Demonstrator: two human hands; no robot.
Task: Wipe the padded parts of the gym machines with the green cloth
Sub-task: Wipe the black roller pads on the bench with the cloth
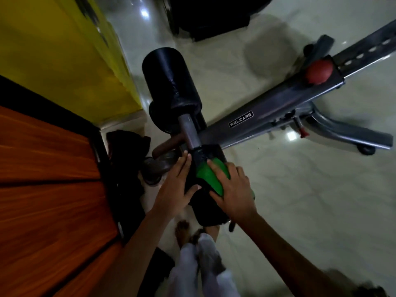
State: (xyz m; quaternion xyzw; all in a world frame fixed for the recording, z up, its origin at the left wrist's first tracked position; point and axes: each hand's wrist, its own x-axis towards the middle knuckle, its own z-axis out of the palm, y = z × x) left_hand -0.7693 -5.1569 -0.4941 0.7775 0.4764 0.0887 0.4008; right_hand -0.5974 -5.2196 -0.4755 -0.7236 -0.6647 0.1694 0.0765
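the gym machine (pixel 267 116) lies low over the pale floor (pixel 300 189), its grey beam running up to the right and a cross bar (pixel 189 131) carrying two black padded rollers. the far roller (pixel 171 80) sits up the bar, bare of any cloth. the near roller (pixel 205 189) lies right under both hands, its long axis running from the person's feet up and slightly left towards the far one.

the green cloth (pixel 209 176) is spread on top of the near roller. the right hand (pixel 233 189) presses it flat, fingers (pixel 216 168) nearly straight and pointing up along the roller, not curled round anything. the left hand (pixel 177 185) steadies the roller's left side, fingers straight, thumb lying across the pad.

so the wiping stroke likely runs along that axis; the right hand is the one on the cloth, and the far roller looks to be still to do.
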